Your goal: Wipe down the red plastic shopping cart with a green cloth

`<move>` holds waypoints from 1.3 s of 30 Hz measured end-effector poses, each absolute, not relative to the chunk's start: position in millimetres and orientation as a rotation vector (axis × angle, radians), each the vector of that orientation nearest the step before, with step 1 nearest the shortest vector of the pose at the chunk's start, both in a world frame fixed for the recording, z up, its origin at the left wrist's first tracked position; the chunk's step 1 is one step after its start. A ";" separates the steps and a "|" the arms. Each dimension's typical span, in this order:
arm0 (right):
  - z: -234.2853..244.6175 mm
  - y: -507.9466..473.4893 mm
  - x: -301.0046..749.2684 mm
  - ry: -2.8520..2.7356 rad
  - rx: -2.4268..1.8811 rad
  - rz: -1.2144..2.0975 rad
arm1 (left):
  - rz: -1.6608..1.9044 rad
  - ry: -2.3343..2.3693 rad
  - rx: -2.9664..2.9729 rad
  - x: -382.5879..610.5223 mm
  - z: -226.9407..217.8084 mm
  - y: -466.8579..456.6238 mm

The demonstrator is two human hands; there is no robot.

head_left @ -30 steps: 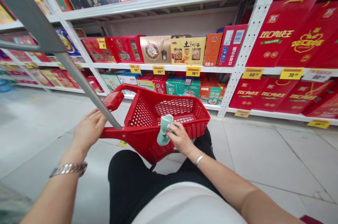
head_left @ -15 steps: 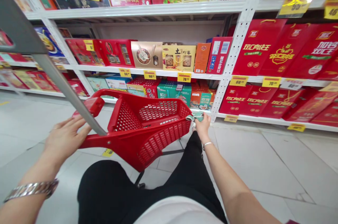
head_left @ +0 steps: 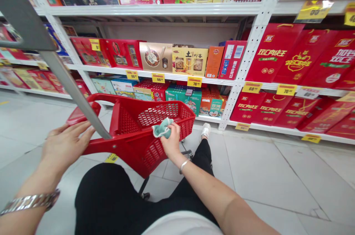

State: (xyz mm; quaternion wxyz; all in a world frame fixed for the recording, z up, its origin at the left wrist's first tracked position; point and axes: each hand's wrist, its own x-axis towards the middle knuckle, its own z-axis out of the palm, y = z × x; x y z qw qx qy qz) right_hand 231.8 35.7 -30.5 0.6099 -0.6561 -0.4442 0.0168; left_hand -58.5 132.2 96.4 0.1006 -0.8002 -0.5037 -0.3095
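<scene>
A small red plastic shopping cart (head_left: 130, 142) stands in front of me, its basket walls full of holes. My left hand (head_left: 65, 142) holds the cart's near side by the handle, fingers laid over the red frame beside a grey metal post (head_left: 77, 96). My right hand (head_left: 171, 140) is closed on a bunched green cloth (head_left: 161, 128) with a pale edge. The cloth is at the top rim of the basket's near side wall. No goods show in the visible part of the basket.
White shelves (head_left: 155, 9) run across the front with boxed goods, such as a yellow gift box (head_left: 190, 60). Red gift bags (head_left: 273, 52) line the right side. Yellow price tags (head_left: 194, 81) hang on the shelf edges. Pale tiles (head_left: 257, 164) cover the floor.
My right hand has moved left with the cloth along the basket's rim, from its far end to about the middle of the side. My left hand stays at the handle.
</scene>
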 end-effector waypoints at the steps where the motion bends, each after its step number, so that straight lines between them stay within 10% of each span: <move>1: -27.2 35.6 211.5 -1.106 -1.457 0.072 | -0.862 -1.499 -2.351 -56.8 98.3 129.4; 12: -8.5 32.5 164.8 -1.999 -0.913 -0.216 | -0.647 -1.687 -2.286 -60.6 116.1 107.3; 28: -45.5 36.4 379.3 -1.000 -1.732 -0.082 | -0.757 -1.909 -2.240 -79.3 112.0 113.4; 39: -51.8 47.0 278.9 -0.885 -1.703 0.085 | -0.720 -1.921 -2.234 -75.2 116.6 105.8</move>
